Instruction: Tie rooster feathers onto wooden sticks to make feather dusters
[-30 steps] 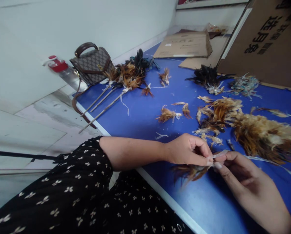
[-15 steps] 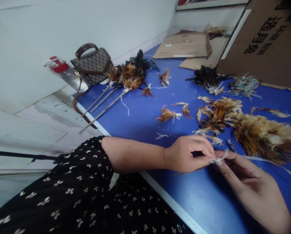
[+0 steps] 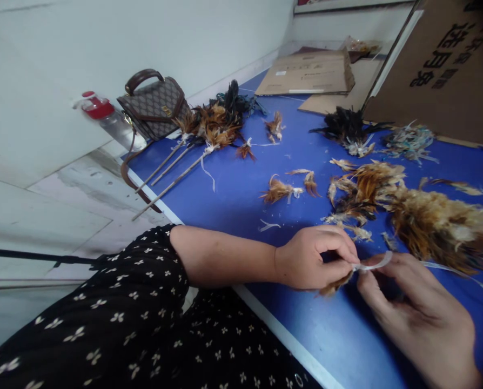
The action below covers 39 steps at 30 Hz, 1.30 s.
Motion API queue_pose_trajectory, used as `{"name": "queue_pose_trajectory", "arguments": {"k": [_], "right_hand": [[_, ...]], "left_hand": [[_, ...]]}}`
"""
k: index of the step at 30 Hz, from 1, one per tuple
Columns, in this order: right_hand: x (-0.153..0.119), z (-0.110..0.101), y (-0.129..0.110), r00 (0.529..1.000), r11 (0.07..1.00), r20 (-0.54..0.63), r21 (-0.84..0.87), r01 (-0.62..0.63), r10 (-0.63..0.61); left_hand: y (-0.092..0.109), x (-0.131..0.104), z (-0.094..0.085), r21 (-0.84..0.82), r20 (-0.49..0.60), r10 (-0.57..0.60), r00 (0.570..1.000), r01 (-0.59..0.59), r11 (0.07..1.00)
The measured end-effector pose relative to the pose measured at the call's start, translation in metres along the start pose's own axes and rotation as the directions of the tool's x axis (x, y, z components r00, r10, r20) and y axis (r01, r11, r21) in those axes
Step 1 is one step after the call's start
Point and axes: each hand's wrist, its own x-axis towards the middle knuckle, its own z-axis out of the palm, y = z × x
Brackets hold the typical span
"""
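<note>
My left hand (image 3: 318, 256) is closed in a pinch on a small bunch of brown feathers (image 3: 336, 285), whose tips stick out under the fingers. A thin white ribbon (image 3: 378, 265) curves from the bunch's bound end to my right hand (image 3: 426, 308). The right fingers are curled around the ribbon, thumb slightly apart from the index finger; the exact contact is partly hidden. Beyond that hand the ribbon's long tail runs across the blue table (image 3: 241, 200). Just past my hands lie loose brown feathers (image 3: 377, 181) and a large tan feather bundle (image 3: 440, 221).
Feather-topped sticks (image 3: 176, 181) lie at left near a brown handbag (image 3: 154, 108) and a red-capped bottle (image 3: 109, 119). Small tied feather bunches (image 3: 280, 190) are mid-table. Black feathers (image 3: 347, 129), a ribbon tangle (image 3: 409, 141) and cardboard (image 3: 440, 92) are at the back.
My right hand has shifted slightly right and turned, its thumb drawing away from the left fingertips. More ribbon shows between the hands, and the brown feather tips now show below my left hand.
</note>
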Motion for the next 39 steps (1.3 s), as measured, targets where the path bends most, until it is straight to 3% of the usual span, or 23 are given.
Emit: {"name": "queue_pose_trajectory", "arguments": {"k": [4, 15, 18, 21, 24, 28, 33, 39], "right_hand": [[-0.002, 0.0, 0.0, 0.998, 0.995, -0.041, -0.081, 0.054, -0.058], [0.0, -0.003, -0.001, 0.999, 0.991, -0.021, -0.133, 0.025, -0.028], [-0.002, -0.003, 0.005, 0.999, 0.984, 0.009, -0.169, 0.048, -0.048], [-0.003, -0.004, 0.008, 0.996, 0.974, 0.081, -0.223, 0.041, -0.023], [-0.004, -0.004, 0.009, 0.991, 0.952, 0.131, -0.301, 0.057, -0.018], [-0.004, -0.005, 0.008, 0.976, 0.91, 0.179, -0.371, 0.187, -0.127], [-0.003, -0.002, 0.004, 0.964, 0.881, 0.195, -0.403, 0.248, -0.182], [-0.008, -0.007, 0.016, 0.967, 0.818, 0.184, -0.52, 0.247, -0.176]], "left_hand": [[-0.001, 0.0, 0.001, -0.012, -0.047, -0.031, 0.998, 0.031, 0.999], [0.0, 0.001, -0.001, -0.014, -0.088, -0.055, 0.995, 0.054, 0.998], [0.002, 0.001, -0.002, -0.044, -0.047, -0.113, 0.992, 0.111, 0.993], [0.005, 0.003, -0.005, -0.122, 0.08, -0.16, 0.984, 0.169, 0.978], [0.008, 0.007, -0.008, -0.231, 0.231, -0.203, 0.952, 0.257, 0.938], [0.007, 0.01, -0.009, -0.332, 0.356, -0.28, 0.892, 0.401, 0.854], [0.003, 0.005, -0.006, -0.383, 0.401, -0.459, 0.793, 0.6, 0.702], [0.012, 0.005, -0.01, -0.387, 0.409, -0.602, 0.686, 0.728, 0.567]]}}
